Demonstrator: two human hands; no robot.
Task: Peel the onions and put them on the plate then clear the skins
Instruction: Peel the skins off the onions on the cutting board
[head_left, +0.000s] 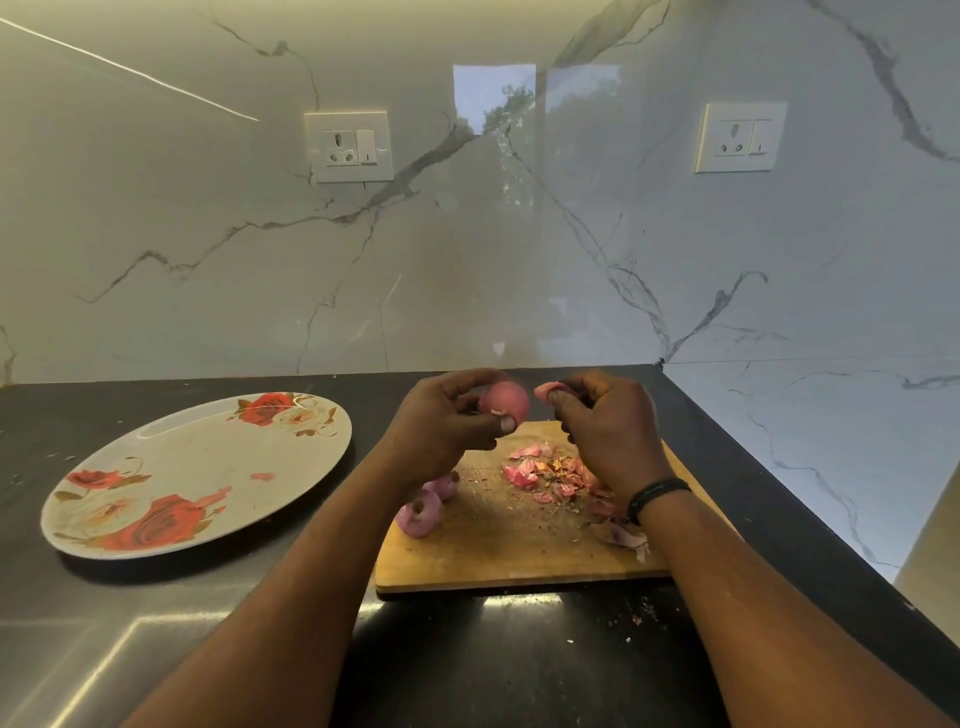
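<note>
Onion mid-peel, held above the far edge of the board.

Left hand (447, 415) grips the pink onion (504, 402), fingers curled round it, thumb at its near side. Right hand (602, 421) pinches a strip of skin (551, 388) just right of the onion, apart from it. Skins (550, 475) lie piled on the wooden board (498, 545); two purple onions (422, 512) rest at its left edge. Flowered plate (192, 467) sits left of the board on the dark counter (519, 665), holding only a few skin bits.

A round pink peeled onion (505, 402) is held aloft; two purple onions (420, 513) and scattered pink skins (550, 475) lie on the wooden board (498, 551); the rose-patterned oval plate (197, 470) sits left.
</note>
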